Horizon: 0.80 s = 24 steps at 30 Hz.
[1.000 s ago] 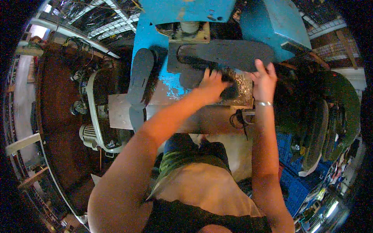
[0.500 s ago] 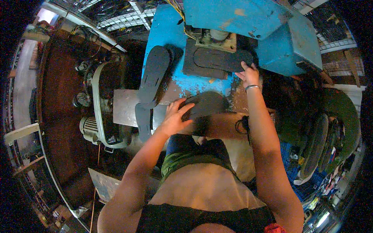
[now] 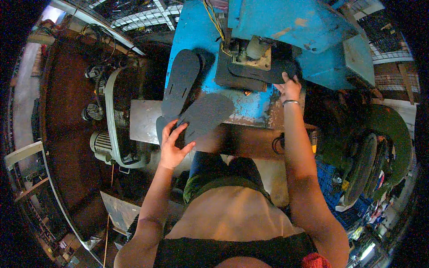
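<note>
My left hand point(image 3: 171, 145) grips the near end of a dark grey flip-flop sole point(image 3: 210, 111), its fingers curled over the end and its thumb spread to the side. This sole slants over the front edge of a blue machine table. My right hand point(image 3: 289, 88), with a band at the wrist, pinches the right end of another dark sole point(image 3: 257, 72). That one lies across a dark block point(image 3: 237, 83) under the metal press head point(image 3: 254, 57), which hides part of it. Further dark soles point(image 3: 182, 73) lie on the table's left side, partly overlapped by the held one.
The blue machine body point(image 3: 286, 22) overhangs the press head, with yellow wires point(image 3: 214, 20) at its left. A metal plate point(image 3: 144, 120) juts out left of the table. A belt-driven machine with a motor point(image 3: 103, 146) stands further left. Blue crates point(image 3: 328, 183) are at the right.
My left hand has moved left, bringing its sole along toward the soles on the left. The press head now covers more of the right-hand sole, and my right hand stays at its end.
</note>
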Motion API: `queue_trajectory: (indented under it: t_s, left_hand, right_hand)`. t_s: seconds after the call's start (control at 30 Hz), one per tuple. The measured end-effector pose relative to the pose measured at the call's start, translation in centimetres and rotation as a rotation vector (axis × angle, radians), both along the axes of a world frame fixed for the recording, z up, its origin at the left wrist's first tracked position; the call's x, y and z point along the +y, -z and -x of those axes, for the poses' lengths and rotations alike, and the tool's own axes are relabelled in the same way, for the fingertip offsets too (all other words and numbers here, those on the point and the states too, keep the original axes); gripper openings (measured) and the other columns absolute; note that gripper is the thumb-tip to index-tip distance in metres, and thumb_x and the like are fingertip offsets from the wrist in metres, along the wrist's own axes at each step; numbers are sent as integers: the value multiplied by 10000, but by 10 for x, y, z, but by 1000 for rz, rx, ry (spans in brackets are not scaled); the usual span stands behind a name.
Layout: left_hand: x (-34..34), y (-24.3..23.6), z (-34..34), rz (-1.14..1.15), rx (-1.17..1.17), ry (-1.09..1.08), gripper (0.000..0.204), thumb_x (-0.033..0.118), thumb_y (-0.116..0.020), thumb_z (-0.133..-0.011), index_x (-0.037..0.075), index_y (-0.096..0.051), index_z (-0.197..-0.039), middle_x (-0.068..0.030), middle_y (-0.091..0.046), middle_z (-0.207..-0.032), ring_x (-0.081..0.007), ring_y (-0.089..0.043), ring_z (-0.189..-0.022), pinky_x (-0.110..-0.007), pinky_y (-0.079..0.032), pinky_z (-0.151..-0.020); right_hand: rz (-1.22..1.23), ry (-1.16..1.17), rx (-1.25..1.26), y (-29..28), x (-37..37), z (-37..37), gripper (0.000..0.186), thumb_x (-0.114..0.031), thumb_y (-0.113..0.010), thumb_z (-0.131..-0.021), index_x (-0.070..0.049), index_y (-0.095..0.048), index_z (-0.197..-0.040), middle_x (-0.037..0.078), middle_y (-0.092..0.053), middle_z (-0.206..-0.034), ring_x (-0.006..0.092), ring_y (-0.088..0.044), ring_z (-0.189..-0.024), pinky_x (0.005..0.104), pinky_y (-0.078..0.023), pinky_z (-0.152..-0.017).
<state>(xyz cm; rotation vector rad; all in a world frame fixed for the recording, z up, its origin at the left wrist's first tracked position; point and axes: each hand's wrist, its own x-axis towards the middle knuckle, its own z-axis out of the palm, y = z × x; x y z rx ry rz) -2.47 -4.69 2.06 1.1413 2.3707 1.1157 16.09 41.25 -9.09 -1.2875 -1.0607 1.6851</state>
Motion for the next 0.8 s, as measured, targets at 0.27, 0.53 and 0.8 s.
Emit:
queue_trajectory:
  t_s: [0.27,0.53,0.8]
  left_hand:
    - [45,-6,39,-102,203,-377,714,224,-916,-725,152,-621,-1371,-217,-446,-1453,-408,-489,-1313,-466,-434,-1097]
    - [17,55,73,-93,261,-507,646,403,-840,-814,158,-614,-1368,-197,-509,-1440,-410,-507,-1304,-514,-405,-1094]
    - [-113,187,37,951,-163,-460,1199,440,-927,-647,374,-223,-1615,-289,-309,-1563,-524,-484,-1313,-547,-467,-1056]
  right_hand:
    - [267,32,-143,-17,3,3,473,-139,-717,-955,-129,-467,-1356,191,-690,-1241,389,-738,-970,398,-656,-772]
    - [162,-42,-117,-20,8,0,336,-289,-745,-951,-16,-650,-1122,170,-710,-820,312,-711,-716,458,-630,-844]
    - [215,-58,-149,-29,4,4,504,-242,-763,-946,-36,-511,-1331,202,-669,-1236,353,-702,-1078,468,-603,-954]
